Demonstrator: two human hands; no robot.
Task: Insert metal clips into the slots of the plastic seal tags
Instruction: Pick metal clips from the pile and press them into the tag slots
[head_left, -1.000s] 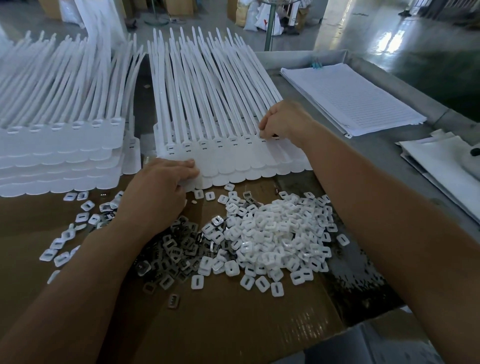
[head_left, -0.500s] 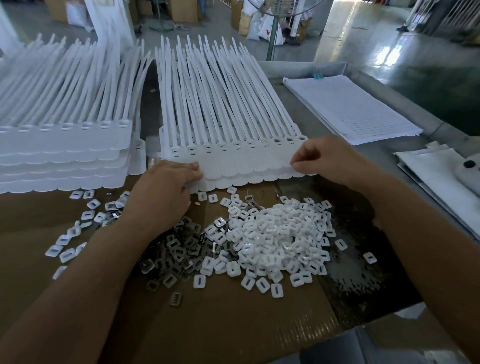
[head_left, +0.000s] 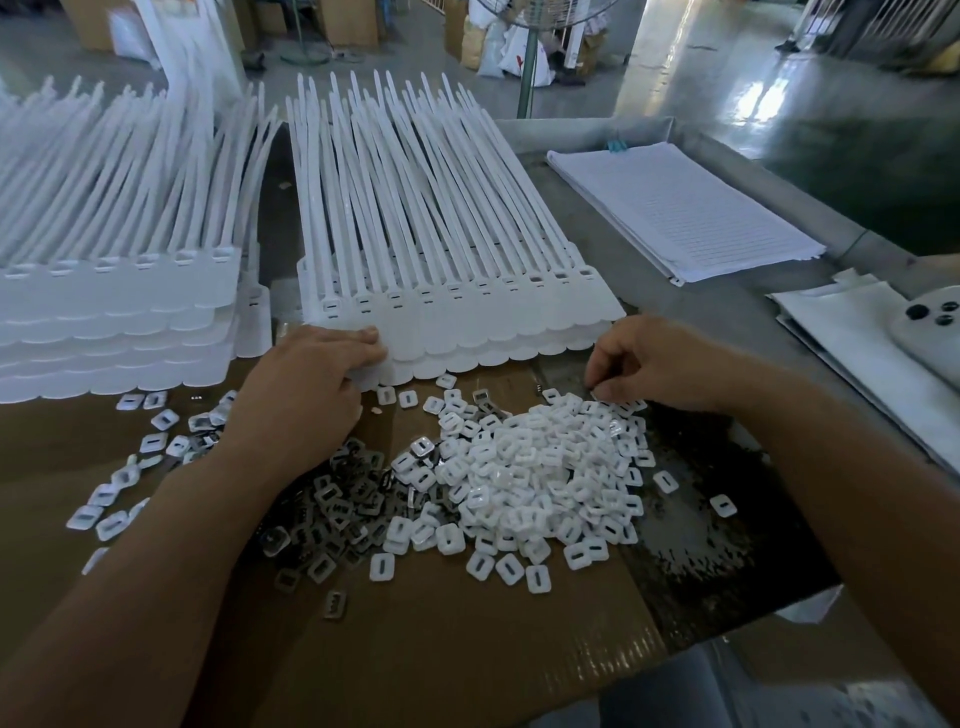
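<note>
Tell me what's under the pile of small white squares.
Brown cardboard lies under the white squares, with dark metal clips mixed in at their left edge. Whatever is buried in the heap's middle is covered.

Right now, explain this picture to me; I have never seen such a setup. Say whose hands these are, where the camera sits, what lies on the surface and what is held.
No machine: a person works with bare hands, and the one camera sits on their head, looking forward and down. On the worktop lie stacked white seal tags, with a second stack further left. In front, on cardboard, are a heap of small white slotted pieces and, left of it, dark metal clips. The left hand rests on the near corner of the middle tags. The right hand, fingers curled, picks at the heap's far edge; whether it holds a piece is too small to tell. Paper sheets and a phone lie to the right.
</note>
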